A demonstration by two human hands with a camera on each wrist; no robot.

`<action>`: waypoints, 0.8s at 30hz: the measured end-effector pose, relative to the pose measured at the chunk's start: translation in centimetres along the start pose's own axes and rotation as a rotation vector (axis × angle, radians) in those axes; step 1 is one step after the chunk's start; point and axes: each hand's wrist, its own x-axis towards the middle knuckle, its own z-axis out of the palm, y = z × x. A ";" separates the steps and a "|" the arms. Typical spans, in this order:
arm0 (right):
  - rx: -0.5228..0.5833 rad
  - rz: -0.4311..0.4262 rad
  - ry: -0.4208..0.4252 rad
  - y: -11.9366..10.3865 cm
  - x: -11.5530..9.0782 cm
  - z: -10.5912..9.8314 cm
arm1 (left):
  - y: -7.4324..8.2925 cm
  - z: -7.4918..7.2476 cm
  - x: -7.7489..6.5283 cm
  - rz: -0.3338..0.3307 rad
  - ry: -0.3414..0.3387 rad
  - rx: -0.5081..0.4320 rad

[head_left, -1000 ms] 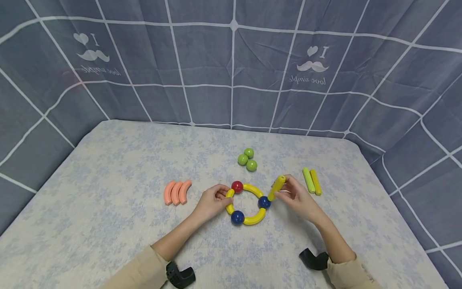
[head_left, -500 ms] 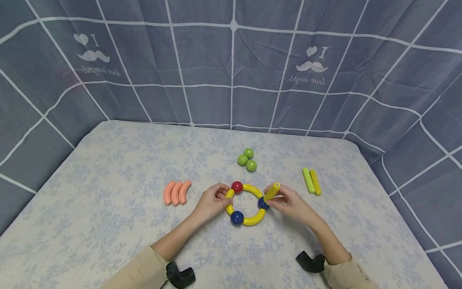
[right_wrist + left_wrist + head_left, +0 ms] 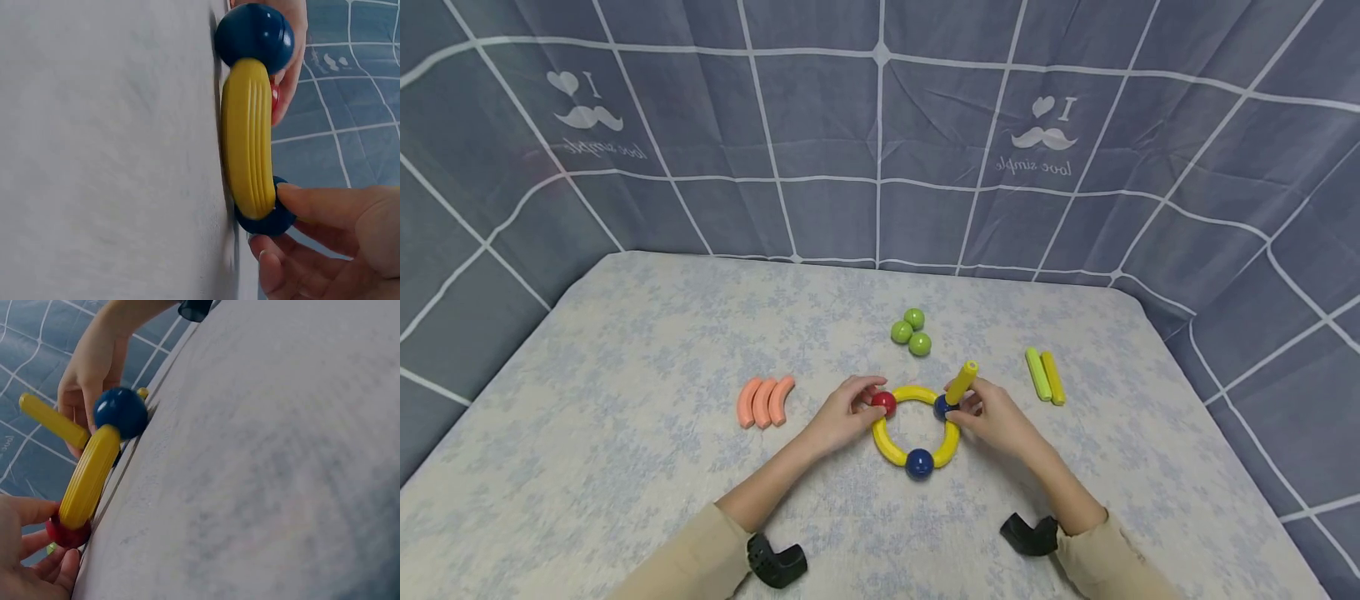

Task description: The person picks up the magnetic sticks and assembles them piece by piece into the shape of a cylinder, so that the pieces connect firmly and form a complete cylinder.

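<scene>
A ring of three curved yellow rods [image 3: 916, 392], a red ball [image 3: 885, 404] and two blue balls [image 3: 919, 464] lies on the table in the head view. My left hand [image 3: 844, 417] pinches the red ball between thumb and fingers at the ring's left. At the right, my right hand [image 3: 1000, 423] grips the other blue ball [image 3: 275, 220], thumb on one side and fingers on the other in the right wrist view. From that ball a straight yellow stick [image 3: 962, 382] rises, tilted. The left wrist view shows the stick [image 3: 53, 420] standing out from the ring beyond the near blue ball [image 3: 122, 413].
Several curved pink pieces [image 3: 762, 403] lie to the left. Behind the ring sit three green balls [image 3: 914, 330]. A light green stick [image 3: 1038, 374] and a yellow stick [image 3: 1053, 377] rest side by side at the right. A grey-blue curtain [image 3: 820, 117] hangs behind the table.
The yellow stick has come onto the right blue ball, and my right hand has shifted to that ball. The ring has turned counterclockwise; my left hand went from a curved rod to the red ball.
</scene>
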 end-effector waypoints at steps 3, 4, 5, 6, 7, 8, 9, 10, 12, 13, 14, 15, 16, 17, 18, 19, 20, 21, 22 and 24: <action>-0.008 0.026 0.023 0.1 0.8 -0.1 | -0.1 -0.1 -0.2 0.012 -0.039 -0.033; -0.009 0.035 0.026 0.1 1.1 0.0 | -0.1 -0.1 -0.3 0.018 -0.054 -0.043; -0.009 0.042 0.029 0.1 1.3 0.0 | -0.1 -0.2 -0.4 0.031 -0.067 -0.048; -0.004 0.048 0.029 0.0 1.6 0.1 | -0.1 -0.2 -0.4 0.045 -0.080 -0.056; 0.002 0.050 0.026 0.0 1.8 0.1 | -0.2 -0.2 -0.5 0.061 -0.094 -0.062; 0.008 0.048 0.023 0.0 2.1 0.2 | -0.2 -0.2 -0.6 0.078 -0.107 -0.066; 0.016 0.044 0.018 -0.1 2.3 0.2 | -0.2 -0.2 -0.6 0.095 -0.119 -0.068; 0.018 0.032 0.012 -0.1 2.5 0.3 | -0.2 -0.2 -0.7 0.110 -0.127 -0.066; 0.024 0.004 -0.002 -0.1 2.9 0.4 | -0.3 -0.1 -0.8 0.130 -0.136 -0.060; 0.026 -0.011 -0.007 -0.1 3.0 0.4 | -0.3 0.0 -0.9 0.142 -0.135 -0.054; 0.024 -0.030 -0.013 -0.1 3.1 0.4 | -0.3 0.1 -1.0 0.152 -0.131 -0.048; 0.024 -0.046 -0.019 -0.1 3.3 0.4 | -0.3 0.2 -1.0 0.162 -0.127 -0.038; 0.020 -0.065 -0.025 -0.1 3.4 0.5 | -0.2 0.3 -1.1 0.170 -0.124 -0.029; 0.021 -0.078 -0.032 -0.2 3.5 0.5 | -0.1 0.4 -1.2 0.178 -0.122 -0.020; 0.019 -0.093 -0.041 -0.2 3.6 0.4 | -0.1 0.5 -1.3 0.182 -0.121 -0.015; 0.019 -0.104 -0.052 -0.2 3.7 0.4 | 0.0 0.6 -1.3 0.188 -0.121 -0.011; 0.015 -0.116 -0.065 -0.2 3.8 0.3 | 0.1 0.7 -1.4 0.190 -0.124 -0.008; 0.016 -0.120 -0.082 -0.2 3.9 0.2 | 0.1 0.7 -1.4 0.191 -0.126 -0.006; 0.018 -0.120 -0.102 -0.2 3.9 0.0 | 0.2 0.8 -1.4 0.190 -0.127 -0.006; 0.026 -0.105 -0.142 0.0 3.9 -0.5 | 0.1 0.9 -1.5 0.188 -0.124 -0.012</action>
